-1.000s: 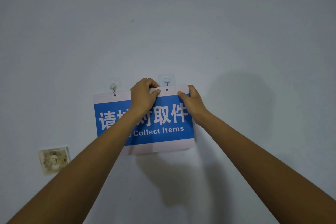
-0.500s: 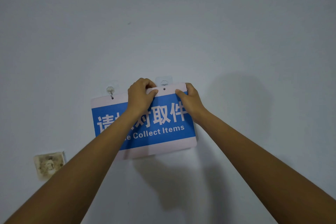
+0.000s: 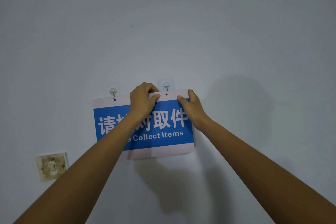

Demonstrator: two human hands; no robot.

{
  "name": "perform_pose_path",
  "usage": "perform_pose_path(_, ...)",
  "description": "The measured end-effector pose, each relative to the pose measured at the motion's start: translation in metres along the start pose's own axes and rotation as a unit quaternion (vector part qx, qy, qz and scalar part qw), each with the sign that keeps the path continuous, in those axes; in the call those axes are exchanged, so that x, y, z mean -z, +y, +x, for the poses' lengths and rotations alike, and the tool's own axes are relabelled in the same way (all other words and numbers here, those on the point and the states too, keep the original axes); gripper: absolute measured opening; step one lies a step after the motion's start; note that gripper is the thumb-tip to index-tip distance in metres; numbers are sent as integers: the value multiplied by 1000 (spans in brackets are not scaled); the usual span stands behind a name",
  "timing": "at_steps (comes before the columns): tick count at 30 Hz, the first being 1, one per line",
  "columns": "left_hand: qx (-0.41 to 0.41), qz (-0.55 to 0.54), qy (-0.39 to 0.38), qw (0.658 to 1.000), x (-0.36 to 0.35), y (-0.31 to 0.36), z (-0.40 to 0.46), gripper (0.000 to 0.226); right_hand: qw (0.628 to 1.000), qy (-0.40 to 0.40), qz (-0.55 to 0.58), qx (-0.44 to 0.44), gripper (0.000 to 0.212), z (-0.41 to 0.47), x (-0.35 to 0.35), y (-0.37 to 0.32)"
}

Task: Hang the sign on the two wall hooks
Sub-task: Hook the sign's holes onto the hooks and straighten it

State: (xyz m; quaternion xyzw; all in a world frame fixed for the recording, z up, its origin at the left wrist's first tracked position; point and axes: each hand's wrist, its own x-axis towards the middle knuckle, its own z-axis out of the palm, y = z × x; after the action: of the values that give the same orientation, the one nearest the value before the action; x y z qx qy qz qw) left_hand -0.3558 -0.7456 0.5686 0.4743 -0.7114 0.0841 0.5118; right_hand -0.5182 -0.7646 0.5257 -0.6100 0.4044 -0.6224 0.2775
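At frame centre a blue sign (image 3: pixel 145 127) is pinched along its top edge by the left hand (image 3: pixel 142 100) and right hand (image 3: pixel 190 109), hung on the left hook (image 3: pixel 112 92) only; its right hole could be missed by the right hook (image 3: pixel 166 85), leaving it crooked.

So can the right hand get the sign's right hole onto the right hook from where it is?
Probably yes: the right hand grips the sign beside its hole, just below the uncovered right hook.
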Motion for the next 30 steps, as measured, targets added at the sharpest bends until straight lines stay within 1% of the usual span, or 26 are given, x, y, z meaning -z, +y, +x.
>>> perform_pose_path(11, -17, 26, -8, 999, 3, -2, -6, 10, 1000, -6, 9, -19, 30, -10, -2, 3)
perform_pose_path(22, -10, -12, 21, 1000, 5, 3, 2, 12, 999, 7, 14, 29, 27, -2, 6, -17)
perform_pose_path(26, 1, -10, 22, 1000, 3, 6, 5, 14, 1000, 1, 3, 28, 31, 2, 9, -19)
perform_pose_path(30, 3, -6, 23, 1000, -1, 6, 2, 12, 1000, 1, 8, 17, 26, 4, 9, -12)
